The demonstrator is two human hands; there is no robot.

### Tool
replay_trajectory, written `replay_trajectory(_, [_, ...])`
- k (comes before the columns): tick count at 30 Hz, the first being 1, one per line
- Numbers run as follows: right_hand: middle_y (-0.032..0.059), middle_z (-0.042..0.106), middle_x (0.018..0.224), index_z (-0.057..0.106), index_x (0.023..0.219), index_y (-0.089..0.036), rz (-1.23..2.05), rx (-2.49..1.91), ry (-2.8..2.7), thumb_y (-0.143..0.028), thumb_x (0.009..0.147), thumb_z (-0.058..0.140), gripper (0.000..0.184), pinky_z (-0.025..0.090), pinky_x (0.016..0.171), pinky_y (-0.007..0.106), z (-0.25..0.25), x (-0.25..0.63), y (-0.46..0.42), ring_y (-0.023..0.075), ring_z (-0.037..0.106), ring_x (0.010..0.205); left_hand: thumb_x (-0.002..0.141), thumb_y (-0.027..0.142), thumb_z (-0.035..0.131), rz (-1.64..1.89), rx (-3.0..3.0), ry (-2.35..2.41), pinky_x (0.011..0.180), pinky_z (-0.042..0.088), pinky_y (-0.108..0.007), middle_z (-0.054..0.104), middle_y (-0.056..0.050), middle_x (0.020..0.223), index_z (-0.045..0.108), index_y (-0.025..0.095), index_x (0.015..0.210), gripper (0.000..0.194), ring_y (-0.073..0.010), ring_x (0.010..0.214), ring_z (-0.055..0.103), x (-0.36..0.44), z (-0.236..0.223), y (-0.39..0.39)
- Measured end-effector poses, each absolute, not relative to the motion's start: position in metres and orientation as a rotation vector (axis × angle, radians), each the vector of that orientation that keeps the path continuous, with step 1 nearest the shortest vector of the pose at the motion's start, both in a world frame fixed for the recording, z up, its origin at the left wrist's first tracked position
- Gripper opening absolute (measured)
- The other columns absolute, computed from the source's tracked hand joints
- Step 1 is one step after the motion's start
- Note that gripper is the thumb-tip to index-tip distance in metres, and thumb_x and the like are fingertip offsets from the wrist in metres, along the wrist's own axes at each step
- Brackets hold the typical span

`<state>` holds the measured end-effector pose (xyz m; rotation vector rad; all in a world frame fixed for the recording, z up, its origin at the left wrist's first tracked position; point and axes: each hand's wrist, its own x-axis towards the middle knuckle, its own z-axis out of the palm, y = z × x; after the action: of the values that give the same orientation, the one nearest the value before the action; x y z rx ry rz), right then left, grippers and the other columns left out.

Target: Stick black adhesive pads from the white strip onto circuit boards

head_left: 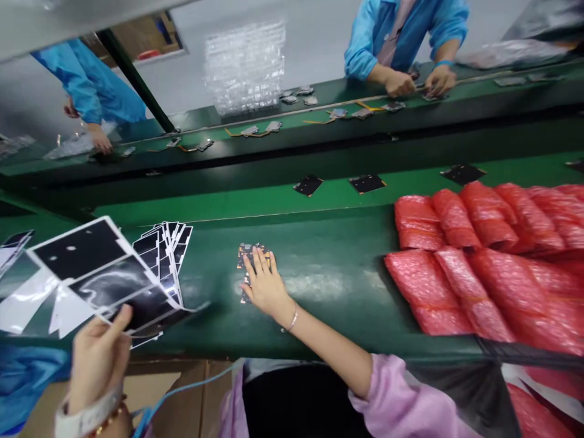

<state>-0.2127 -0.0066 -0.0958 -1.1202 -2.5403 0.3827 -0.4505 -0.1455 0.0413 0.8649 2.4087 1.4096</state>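
My right hand [263,281] lies flat, fingers stretched out, on a small dark circuit board [249,254] on the green workbench [337,274]. My left hand [98,356] is raised at the lower left and pinches a glossy black sheet with white borders [107,274]. A fanned stack of similar black sheets [166,249] lies just behind it on the bench. White backing scraps [27,298] lie at the far left.
Red bubble-wrap packets [483,261] are piled on the right of the bench. Black square pads [367,182] ride the green conveyor behind. Across it, two people in blue coats handle small parts [413,82]. A stack of clear trays [246,67] stands at the back.
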Motion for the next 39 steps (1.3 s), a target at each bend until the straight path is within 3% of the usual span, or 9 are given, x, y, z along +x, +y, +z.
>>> replay_trajectory(3, [0.0266,0.016,0.166,0.032,0.159,-0.005,0.334,-1.036,-2.611,-0.046,0.104,0.048,0.071,0.015,0.125,0.060,-0.101,-0.149,-0.021,0.0378,0.011,0.156,0.055,0.055,0.091,1.440,0.613,1.953,0.075,0.063,-0.034,0.078,-0.001,0.088,0.073,0.023,0.091,0.052,-0.0255,0.084,0.074,-0.376,0.022,-0.156])
replay_trajectory(6, [0.0223,0.019,0.166,0.033,0.159,-0.011,0.335,-0.942,-2.727,-0.040,0.103,0.051,0.065,0.016,0.124,0.063,-0.099,-0.085,-0.023,0.0357,0.011,0.156,0.066,0.044,0.090,1.330,0.644,1.812,0.094,0.059,-0.030,0.078,-0.003,0.113,0.069,0.027,0.117,0.058,-0.0274,0.112,0.071,-0.313,-0.007,-0.166])
replay_trajectory(10, [0.0161,0.025,0.166,0.036,0.158,-0.019,0.547,-0.967,-2.594,-0.026,0.106,0.043,0.054,0.025,0.122,0.062,-0.076,-0.045,-0.027,0.0318,0.019,0.155,0.077,0.043,0.083,1.224,0.671,1.672,0.101,0.054,-0.028,0.073,-0.006,0.126,0.058,0.028,0.131,0.062,-0.0257,0.120,0.068,-0.267,-0.038,-0.179])
replay_trajectory(15, [0.0136,0.039,0.161,0.001,0.165,-0.028,0.762,-1.097,-1.984,-0.032,0.105,0.050,0.078,0.049,0.111,0.049,-0.033,-0.075,-0.067,0.0286,0.042,0.146,0.078,0.047,0.081,1.135,0.584,1.549,0.106,0.051,-0.033,0.068,-0.011,0.135,0.051,0.026,0.141,0.073,-0.0285,0.126,0.065,-0.245,-0.046,-0.193])
replay_trajectory(20, [0.0064,0.063,0.142,0.036,0.158,-0.034,0.401,-0.880,-2.158,-0.030,0.099,0.065,0.066,0.020,0.124,0.065,-0.013,-0.095,-0.093,0.0312,0.056,0.135,0.076,0.053,0.080,1.130,0.539,1.635,0.120,0.038,-0.039,0.055,-0.008,0.152,0.061,0.029,0.138,0.069,-0.0319,0.145,0.045,-0.240,-0.051,-0.208])
replay_trajectory(26, [0.0001,0.080,0.102,0.072,0.110,-0.029,0.842,-0.880,-1.924,-0.023,0.097,0.067,0.015,0.029,0.123,0.058,-0.011,-0.097,-0.096,0.0211,0.078,0.087,0.083,0.046,0.076,1.100,0.853,1.601,0.107,0.051,-0.033,0.069,-0.007,0.136,0.070,0.030,0.129,0.049,-0.0274,0.127,0.064,-0.253,-0.058,-0.202])
replay_trajectory(32, [-0.0035,0.080,0.087,0.074,0.088,-0.026,1.078,-0.840,-1.765,-0.019,0.091,0.076,0.008,0.041,0.112,0.043,-0.006,-0.098,-0.095,0.0163,0.077,0.077,0.099,0.046,0.054,0.937,1.324,1.732,0.071,0.058,-0.023,0.080,-0.004,0.091,0.078,0.027,0.110,0.032,-0.0174,0.073,0.074,-0.249,-0.036,-0.185])
replay_trajectory(36, [-0.0042,0.080,0.082,0.075,0.081,-0.026,1.176,-0.878,-1.742,-0.021,0.092,0.074,0.012,0.046,0.103,0.038,-0.003,-0.091,-0.084,0.0156,0.076,0.072,0.097,0.058,0.050,0.991,1.239,1.793,0.077,0.059,-0.026,0.080,-0.006,0.094,0.079,0.029,0.105,0.042,-0.0217,0.082,0.075,-0.235,-0.036,-0.193])
replay_trajectory(39, [-0.0012,0.077,0.076,0.071,0.076,-0.023,1.010,-1.094,-1.556,-0.023,0.094,0.069,0.018,0.055,0.081,0.034,-0.004,-0.083,-0.077,0.0180,0.074,0.068,0.098,0.055,0.051,0.991,1.091,1.746,0.096,0.057,-0.030,0.076,-0.008,0.119,0.067,0.028,0.130,0.044,-0.0233,0.106,0.073,-0.230,-0.043,-0.199])
